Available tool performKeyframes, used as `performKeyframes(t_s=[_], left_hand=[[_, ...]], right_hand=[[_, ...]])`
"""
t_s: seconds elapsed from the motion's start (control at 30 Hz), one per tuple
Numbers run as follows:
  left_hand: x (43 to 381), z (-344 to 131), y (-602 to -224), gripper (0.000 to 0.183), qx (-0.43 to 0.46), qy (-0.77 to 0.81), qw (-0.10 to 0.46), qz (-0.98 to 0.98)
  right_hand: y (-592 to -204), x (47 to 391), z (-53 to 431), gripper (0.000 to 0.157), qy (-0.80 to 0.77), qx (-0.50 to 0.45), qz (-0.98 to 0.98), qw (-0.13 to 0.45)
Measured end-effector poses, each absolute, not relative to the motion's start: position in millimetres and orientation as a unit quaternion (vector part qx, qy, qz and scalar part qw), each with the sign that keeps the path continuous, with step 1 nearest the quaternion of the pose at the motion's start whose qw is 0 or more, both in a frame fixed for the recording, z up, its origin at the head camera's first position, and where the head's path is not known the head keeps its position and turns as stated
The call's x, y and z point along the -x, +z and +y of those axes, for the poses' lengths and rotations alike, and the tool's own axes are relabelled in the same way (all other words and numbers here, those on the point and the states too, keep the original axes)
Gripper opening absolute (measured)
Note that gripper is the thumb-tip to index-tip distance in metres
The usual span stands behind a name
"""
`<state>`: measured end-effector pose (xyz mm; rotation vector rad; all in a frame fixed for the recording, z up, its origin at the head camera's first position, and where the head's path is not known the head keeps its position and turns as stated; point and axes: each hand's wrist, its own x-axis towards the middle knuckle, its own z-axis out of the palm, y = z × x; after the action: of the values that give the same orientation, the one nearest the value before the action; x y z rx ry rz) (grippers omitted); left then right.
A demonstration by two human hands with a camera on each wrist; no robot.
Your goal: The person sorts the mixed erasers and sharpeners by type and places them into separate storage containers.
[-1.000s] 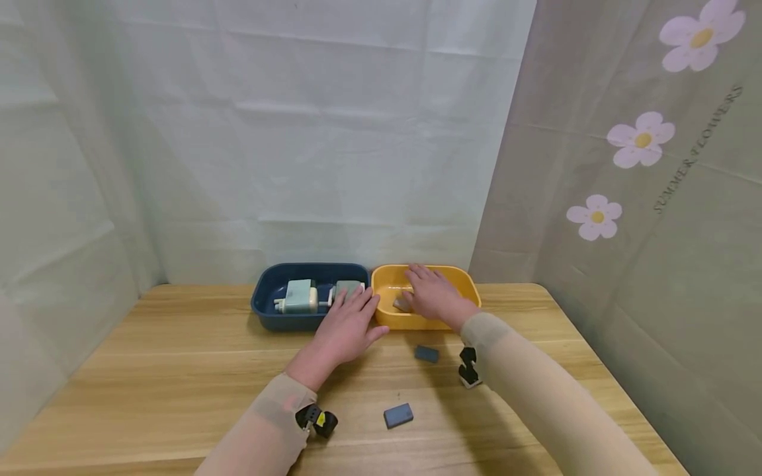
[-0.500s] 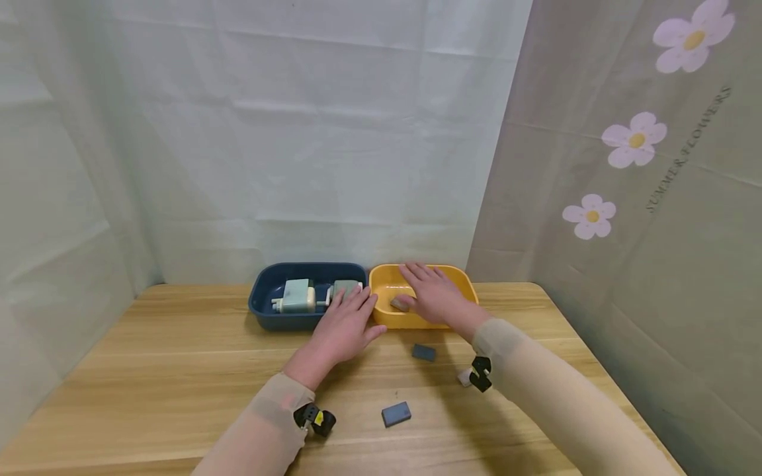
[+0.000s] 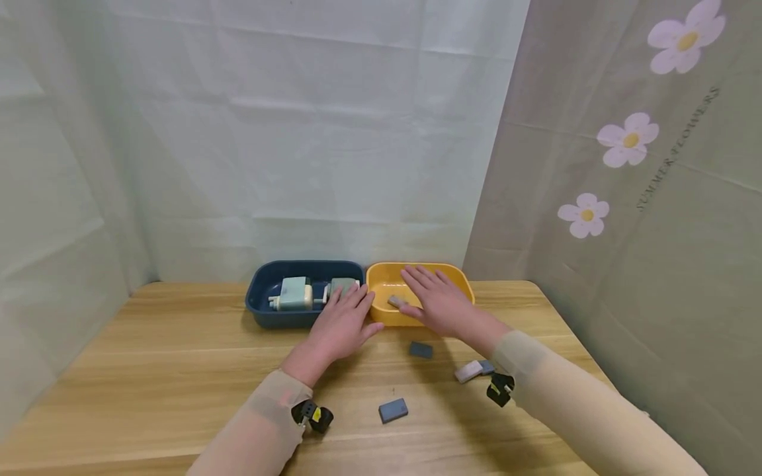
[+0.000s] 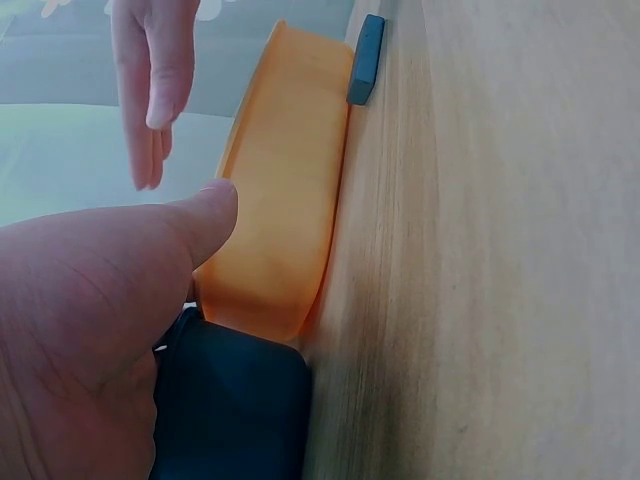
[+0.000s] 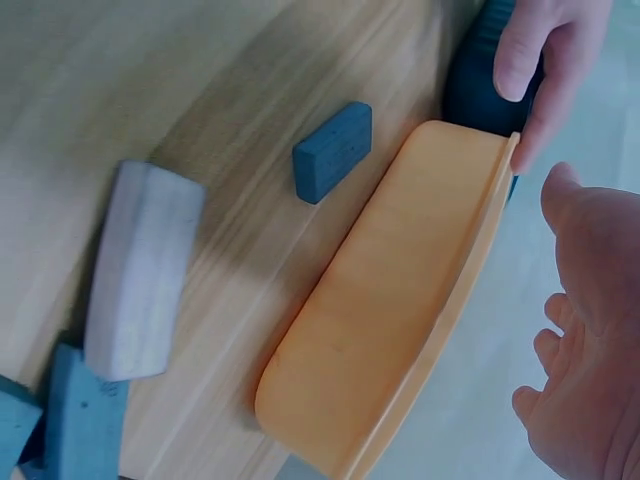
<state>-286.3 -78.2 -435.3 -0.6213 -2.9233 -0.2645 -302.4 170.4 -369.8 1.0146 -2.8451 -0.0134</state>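
Observation:
My left hand (image 3: 342, 324) has its fingers extended over the right end of a dark blue container (image 3: 276, 320), beside the neighbouring yellow container (image 3: 389, 318). Two pale green, box-like items with cream parts lie in the blue one: the left item (image 3: 295, 293) shows well, while my fingers partly cover the right item (image 3: 342, 286). Above the yellow container hovers my right hand (image 3: 443, 305), fingers straight and holding nothing. A small greyish block (image 3: 395, 301) lies in that container near the right thumb. The right wrist view shows the right palm (image 5: 595, 330) beyond the yellow rim.
On the wooden table, a dark blue-grey block (image 3: 421, 350) lies before the yellow container and another blue-grey block (image 3: 393, 410) nearer me. By the right wrist, a whitish block (image 3: 469, 371) touches a bluish block (image 3: 487, 367). A pale curtain (image 3: 333, 145) hangs behind the containers.
The right hand and forearm have shifted right, uncovering more of the block in the yellow container and the whitish and bluish blocks on the table. The left hand stays at the blue container.

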Motion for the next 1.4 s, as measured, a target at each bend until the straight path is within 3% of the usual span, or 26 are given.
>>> performKeyframes(t_s=[0.87, 1.4], left_hand=[[284.9, -78.5, -434.9, 0.081, 0.202, -0.096, 0.064, -0.973], [283.6, -78.3, -433.6, 0.082, 0.206, -0.096, 0.073, -0.971]], right_hand=[[-385.6, 260.8, 193.1, 0.079, -0.009, -0.389, -0.915, 0.108], [-396.5, 233.2, 187.2, 0.078, 0.000, -0.414, -0.906, 0.086]])
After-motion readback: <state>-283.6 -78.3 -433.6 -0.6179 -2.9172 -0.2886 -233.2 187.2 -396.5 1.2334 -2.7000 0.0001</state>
